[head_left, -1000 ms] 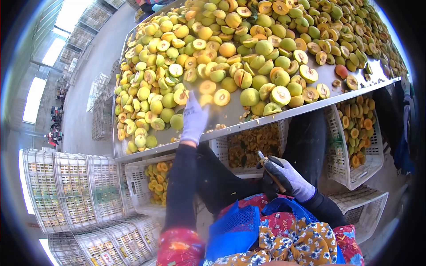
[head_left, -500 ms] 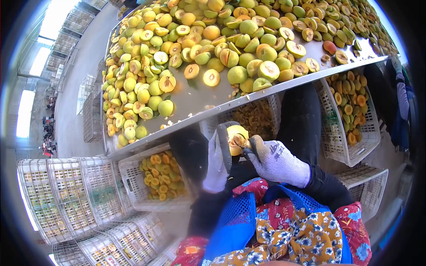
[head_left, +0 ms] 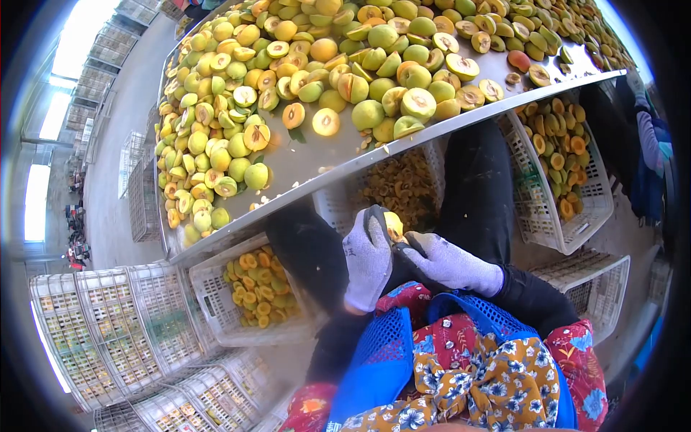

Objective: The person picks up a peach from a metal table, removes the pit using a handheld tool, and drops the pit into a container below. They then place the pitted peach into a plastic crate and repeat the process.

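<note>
A halved yellow fruit (head_left: 393,225) is held between my gloved hands above my lap. My left hand (head_left: 368,252), in a grey-and-white glove, has its fingers wrapped round it. My right hand (head_left: 453,265), gloved alike, is closed at the fruit's right side; whatever its fingertips hold is hidden. Beyond my hands, many whole and halved green-yellow fruits (head_left: 325,122) lie on a metal table (head_left: 309,155). Below the table edge, a crate (head_left: 332,209) of small brownish pieces (head_left: 403,183) stands between my legs.
A white crate (head_left: 216,302) of fruit halves stands at the left, another (head_left: 529,205) at the right. Stacked crates (head_left: 108,324) fill the lower left. An empty-looking crate (head_left: 601,295) is at the lower right. Another person's gloved hand (head_left: 635,83) shows at the far right.
My left hand has turned, and now its back shows and its fingers cover more of the fruit. My right hand has moved slightly down. The view has shifted a little.
</note>
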